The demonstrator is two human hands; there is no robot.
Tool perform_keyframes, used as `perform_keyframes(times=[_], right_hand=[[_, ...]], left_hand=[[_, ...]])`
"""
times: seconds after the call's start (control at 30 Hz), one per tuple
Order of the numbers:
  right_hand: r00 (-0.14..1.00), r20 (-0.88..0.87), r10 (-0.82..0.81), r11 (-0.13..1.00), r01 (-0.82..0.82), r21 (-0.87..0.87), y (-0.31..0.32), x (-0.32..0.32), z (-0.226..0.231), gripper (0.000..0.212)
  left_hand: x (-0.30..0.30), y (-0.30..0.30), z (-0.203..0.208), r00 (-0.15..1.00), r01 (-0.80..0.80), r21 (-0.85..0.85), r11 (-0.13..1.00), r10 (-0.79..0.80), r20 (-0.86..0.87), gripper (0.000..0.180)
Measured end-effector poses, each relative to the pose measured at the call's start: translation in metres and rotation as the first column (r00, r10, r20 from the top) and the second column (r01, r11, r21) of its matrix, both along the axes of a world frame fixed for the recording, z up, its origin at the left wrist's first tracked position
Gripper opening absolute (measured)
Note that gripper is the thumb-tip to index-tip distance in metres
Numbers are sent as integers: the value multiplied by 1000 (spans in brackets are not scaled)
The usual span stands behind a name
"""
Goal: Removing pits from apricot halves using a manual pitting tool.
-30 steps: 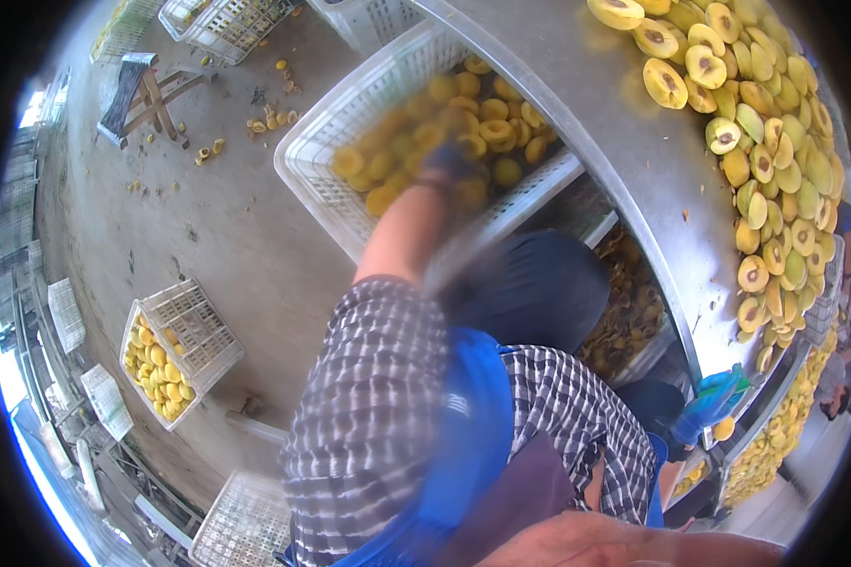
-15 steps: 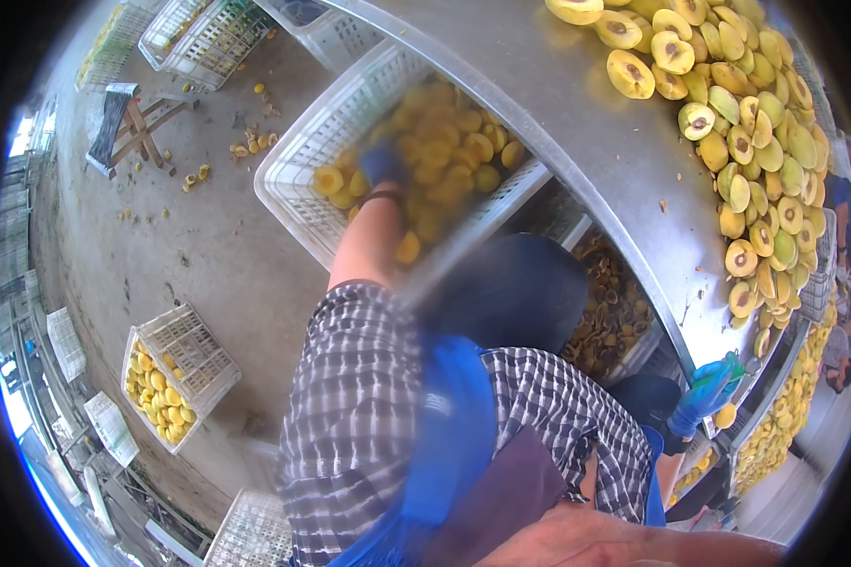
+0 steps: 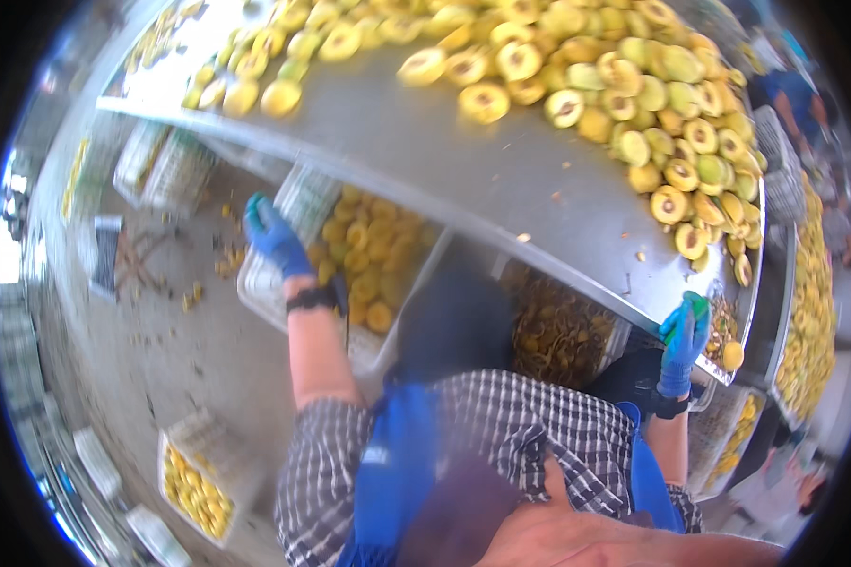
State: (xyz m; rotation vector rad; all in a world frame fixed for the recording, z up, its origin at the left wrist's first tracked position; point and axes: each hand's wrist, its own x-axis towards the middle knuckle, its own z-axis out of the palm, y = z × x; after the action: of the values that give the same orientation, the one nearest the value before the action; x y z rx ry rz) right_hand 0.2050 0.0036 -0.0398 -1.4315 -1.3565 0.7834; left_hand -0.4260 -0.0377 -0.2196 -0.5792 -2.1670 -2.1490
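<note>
My left hand (image 3: 279, 238), in a blue glove with green fingertips, is raised beside the rim of a white plastic crate (image 3: 267, 295). Its fingers are stretched out and nothing shows in them. Yellow fruit halves (image 3: 369, 248) fill much of that crate, below the table edge. At the near right corner of the metal table (image 3: 558, 227), my right hand (image 3: 683, 354), gloved alike, is closed with a bit of bright green at its fingers; I cannot make out what it holds. A single yellow fruit (image 3: 733, 355) sits just right of it.
A long heap of halved yellow stone fruit (image 3: 624, 85) covers the table's far side. Under the table, a container holds brownish scraps (image 3: 563, 331). More crates stand on the floor at left, one with yellow fruit (image 3: 197, 493). Another person (image 3: 792, 104) is at far right.
My left hand has come up out of the fruit crate to its left side. The view has turned, showing more of the table. My right hand stays at the table corner.
</note>
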Motion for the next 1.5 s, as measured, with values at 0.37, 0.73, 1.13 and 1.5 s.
perform_keyframes(times=[0.37,0.73,1.13,1.5], right_hand=[[732,679,57,855,-387,345,208,8,57,26],[681,725,-103,904,-239,353,424,-32,99,34],[522,799,299,866,-501,3,420,-74,88,28],[436,850,295,842,-539,-16,331,-69,33,37]], left_hand=[[97,263,207,470,544,-517,661,-750,-464,66],[202,473,170,407,441,-715,543,-831,-379,95],[260,404,231,436,791,-541,287,-884,169,73],[321,312,180,165,741,-654,152,-985,-42,54]])
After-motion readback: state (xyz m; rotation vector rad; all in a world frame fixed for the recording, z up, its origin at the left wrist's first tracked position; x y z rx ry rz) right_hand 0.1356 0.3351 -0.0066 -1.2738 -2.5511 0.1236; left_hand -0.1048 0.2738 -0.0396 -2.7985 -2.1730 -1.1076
